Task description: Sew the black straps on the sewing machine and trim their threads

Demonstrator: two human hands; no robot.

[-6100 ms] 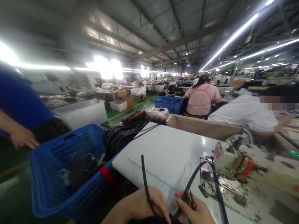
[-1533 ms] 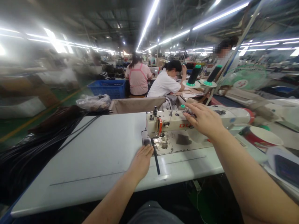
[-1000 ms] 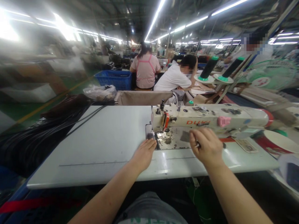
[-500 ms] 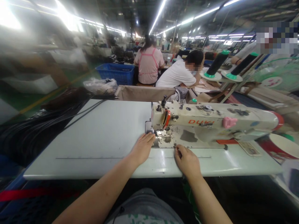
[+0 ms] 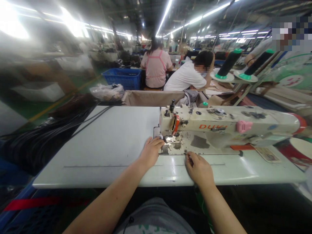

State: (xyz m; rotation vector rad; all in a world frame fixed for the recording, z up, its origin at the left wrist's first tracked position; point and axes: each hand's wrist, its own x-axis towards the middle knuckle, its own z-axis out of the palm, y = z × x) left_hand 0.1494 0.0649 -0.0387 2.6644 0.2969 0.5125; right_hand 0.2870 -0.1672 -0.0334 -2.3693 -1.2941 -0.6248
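Note:
A cream sewing machine (image 5: 229, 125) with orange lettering stands on the pale table (image 5: 117, 136). My left hand (image 5: 151, 152) lies at the left end of its metal bed (image 5: 180, 143), fingers stretched toward the needle area; the fingertips touch a small metal part there. At the front edge of the bed rests my right hand (image 5: 198, 165), thumb and index finger curled together. Whether anything small is between them cannot be made out. A pink clip (image 5: 244, 126) sits on the machine's arm.
Black strips (image 5: 44, 136) hang at the table's left. Behind the table is a beige fabric bin (image 5: 153, 97), with a blue crate (image 5: 123, 78) and two seated people beyond. Thread cones (image 5: 229, 63) stand back right; a red and white container (image 5: 297, 151) is at the right.
The view has shifted slightly, so the table and machine appear a little farther right. My left fingers look slightly closer to the needle area. My right hand keeps its place at the bed's edge.

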